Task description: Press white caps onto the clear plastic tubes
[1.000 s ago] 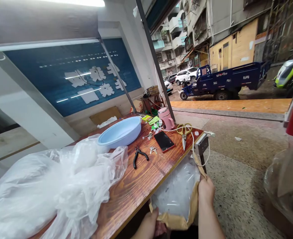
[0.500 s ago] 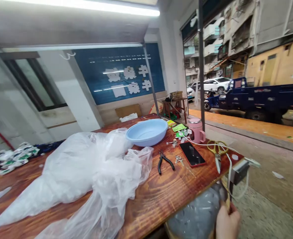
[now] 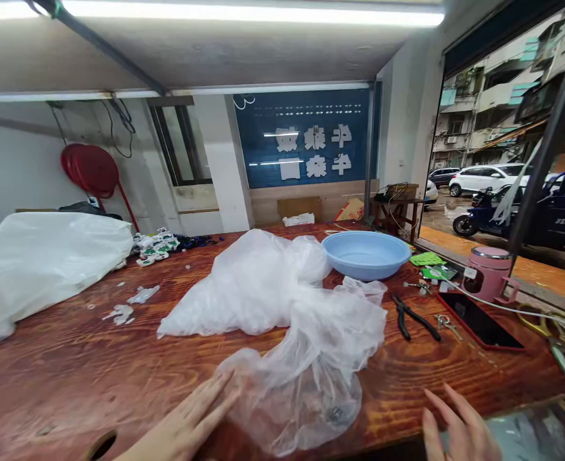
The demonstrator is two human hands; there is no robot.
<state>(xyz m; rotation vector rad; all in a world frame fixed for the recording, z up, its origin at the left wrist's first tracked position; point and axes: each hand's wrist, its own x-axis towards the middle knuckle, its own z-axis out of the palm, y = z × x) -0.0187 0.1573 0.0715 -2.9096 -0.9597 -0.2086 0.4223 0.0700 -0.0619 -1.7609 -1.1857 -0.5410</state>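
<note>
A large clear plastic bag [image 3: 253, 288] full of whitish contents lies on the wooden table [image 3: 95, 365], its loose mouth spread toward me. My left hand [image 3: 200, 410] rests at the left side of that loose plastic, fingers stretched out and touching its edge. Over the table's front edge at the right, my right hand [image 3: 460, 426] is apart from the bag, fingers spread, with nothing in it. Black-handled pliers [image 3: 413, 318] and a bunch of keys [image 3: 448, 325] lie beyond the right hand. A light blue basin [image 3: 366, 255] stands behind the bag.
A red-edged phone [image 3: 479, 319], a pink mug [image 3: 488, 274] and gold-handled scissors [image 3: 554, 336] sit at the right. Another white bag [image 3: 47, 269] lies at the left, near a pile of small white-and-green pieces [image 3: 160, 244]. Below the front edge is a bag of grey contents [image 3: 527, 435].
The view has swung left. My right hand has left the edge of the box below the table and come up with fingers spread. My left hand has come into view at the bag.
</note>
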